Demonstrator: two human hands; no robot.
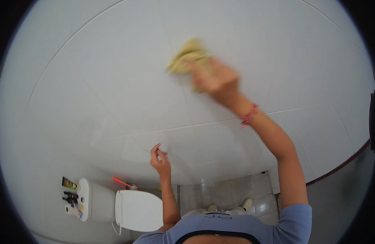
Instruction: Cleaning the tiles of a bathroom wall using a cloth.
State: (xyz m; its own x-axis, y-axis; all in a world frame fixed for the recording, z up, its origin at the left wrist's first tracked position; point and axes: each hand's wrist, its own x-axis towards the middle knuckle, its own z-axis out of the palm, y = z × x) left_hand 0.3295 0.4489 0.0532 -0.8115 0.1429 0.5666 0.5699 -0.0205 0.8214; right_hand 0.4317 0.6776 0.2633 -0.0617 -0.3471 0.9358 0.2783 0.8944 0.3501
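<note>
My right hand (218, 81), blurred by motion, is closed on a yellow cloth (187, 59). The cloth is bunched up and lies against the white tiled wall (126, 73). A red bracelet (249, 116) circles the right wrist. Lower and to the left, my left hand (159, 159) is raised in front of the wall, its fingers loosely bent and apart. Beside its fingertips is a pale patch that I cannot make out, perhaps a reflection on the tiles. I see nothing clearly held in that hand.
At the lower left stands a white toilet with its lid (138, 210) down. Bottles (70, 198) and a paper roll (69, 209) stand beside its tank (98, 200). An orange-handled brush (121, 181) leans behind it. Grey floor tiles (228, 189) lie below; a dark object (374, 122) is at the right edge.
</note>
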